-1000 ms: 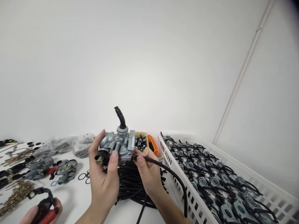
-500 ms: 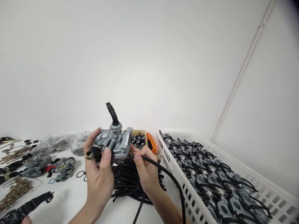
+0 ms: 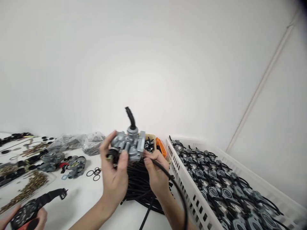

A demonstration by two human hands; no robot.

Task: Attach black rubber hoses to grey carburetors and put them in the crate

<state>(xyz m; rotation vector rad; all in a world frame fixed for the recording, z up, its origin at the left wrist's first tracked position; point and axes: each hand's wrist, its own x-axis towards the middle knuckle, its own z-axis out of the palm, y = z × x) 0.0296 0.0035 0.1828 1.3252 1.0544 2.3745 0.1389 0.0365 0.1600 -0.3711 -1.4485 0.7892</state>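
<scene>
Carburetor (image 3: pixel 128 145) is up in the air over the counter (image 3: pixel 69 204), its bent black spout pointing upward. The left hand (image 3: pixel 115 180) has its grip pinched around the body, thumb in front and fingers at the far side. The right hand (image 3: pixel 158 174) has its grip pinching a black hose (image 3: pixel 185 210) by one end, just at the carburetor's lower right side; whether the hose is fitted on, I cannot tell. Its free length curves down to the bottom edge.

At lower left, a co-worker's hand (image 3: pixel 42 217) is by a black strap (image 3: pixel 51 194) with a buckle. A heap of hoses (image 3: pixel 137 188) lies beneath the carburetor. To the right, a white crate (image 3: pixel 184 179) holds rows of carburetors with hoses. Left of the hands are brass bits (image 3: pixel 35 185), thin rings (image 3: pixel 97 171) and two loose carburetors (image 3: pixel 76 166). Farther back are clear bags (image 3: pixel 93 144), a cream bin (image 3: pixel 153 136) and an orange bin (image 3: pixel 161 147), then the white wall (image 3: pixel 144 64).
</scene>
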